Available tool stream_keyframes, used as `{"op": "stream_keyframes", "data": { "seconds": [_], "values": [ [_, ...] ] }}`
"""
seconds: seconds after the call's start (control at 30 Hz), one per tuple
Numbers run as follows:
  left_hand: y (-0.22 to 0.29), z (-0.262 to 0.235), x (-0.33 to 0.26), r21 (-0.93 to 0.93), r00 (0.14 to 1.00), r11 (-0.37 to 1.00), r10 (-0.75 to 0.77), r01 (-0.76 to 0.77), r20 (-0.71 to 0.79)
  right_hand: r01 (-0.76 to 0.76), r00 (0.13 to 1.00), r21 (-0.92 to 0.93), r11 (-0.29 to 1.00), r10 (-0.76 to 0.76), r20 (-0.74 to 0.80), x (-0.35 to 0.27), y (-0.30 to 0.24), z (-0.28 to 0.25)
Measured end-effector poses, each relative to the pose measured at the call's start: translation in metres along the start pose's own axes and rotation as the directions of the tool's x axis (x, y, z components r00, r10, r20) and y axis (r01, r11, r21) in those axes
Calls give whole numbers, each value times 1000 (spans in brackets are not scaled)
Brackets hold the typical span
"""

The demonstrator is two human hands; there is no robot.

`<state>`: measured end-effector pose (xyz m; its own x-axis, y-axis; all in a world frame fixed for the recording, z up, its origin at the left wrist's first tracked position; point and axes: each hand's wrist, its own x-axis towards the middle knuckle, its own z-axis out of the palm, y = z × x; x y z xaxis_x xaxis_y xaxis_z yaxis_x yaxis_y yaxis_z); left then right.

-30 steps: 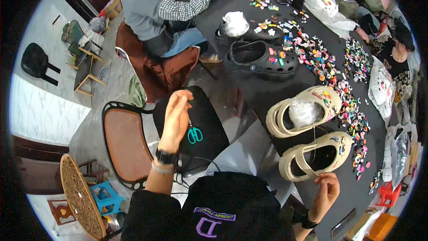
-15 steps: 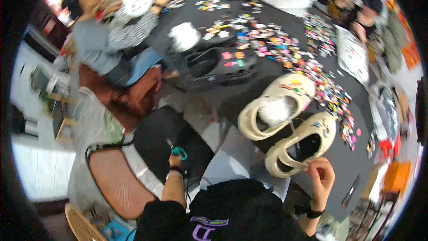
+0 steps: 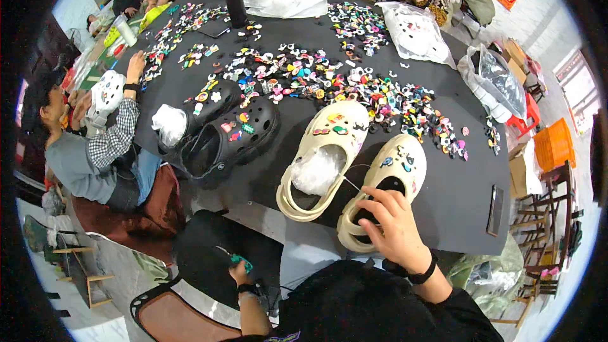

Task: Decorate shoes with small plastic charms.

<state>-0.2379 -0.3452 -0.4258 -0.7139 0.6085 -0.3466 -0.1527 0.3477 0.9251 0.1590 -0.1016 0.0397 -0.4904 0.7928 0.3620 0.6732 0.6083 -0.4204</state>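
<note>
My left hand (image 3: 238,272) is low at the left, closed around green-handled scissors (image 3: 242,262), held above a black seat. On the table in front of me are two cream clogs with small charms on their toes. My right hand (image 3: 394,225) is over the heel opening of the right cream clog (image 3: 404,159), its fingers spread. Its fingertips come close to a thin clear tie (image 3: 354,185) running between the clogs. The left cream clog (image 3: 337,123) has a crumpled clear plastic wad (image 3: 316,171) inside.
Two black clogs (image 3: 244,132) with charms stand to the left. Loose colourful charms (image 3: 329,76) cover the table's middle. A dark phone-like object (image 3: 494,210) lies near the right edge. A co-worker (image 3: 88,152) sits at the left holding a white clog (image 3: 106,95); others sit at the far side.
My view has swung up and right. My right hand has left the right clog's heel strap and reached across its opening, fingers spreading. The scissors stay in my left hand.
</note>
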Motion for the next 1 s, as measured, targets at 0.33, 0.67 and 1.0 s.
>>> {"op": "stream_keyframes", "data": {
  "seconds": [0.33,0.67,1.0],
  "values": [
    [312,71,-75,54,946,948,306,-313,105,21,999,178,984,-14,-44,-1,9,11],
    [439,157,-148,454,320,24,742,-891,589,40,996,205,978,-22,-89,-9,23,16],
    [450,187,-168,516,397,26,673,-856,625,-23,988,229,973,57,-141,-3,20,17]
  ]
}}
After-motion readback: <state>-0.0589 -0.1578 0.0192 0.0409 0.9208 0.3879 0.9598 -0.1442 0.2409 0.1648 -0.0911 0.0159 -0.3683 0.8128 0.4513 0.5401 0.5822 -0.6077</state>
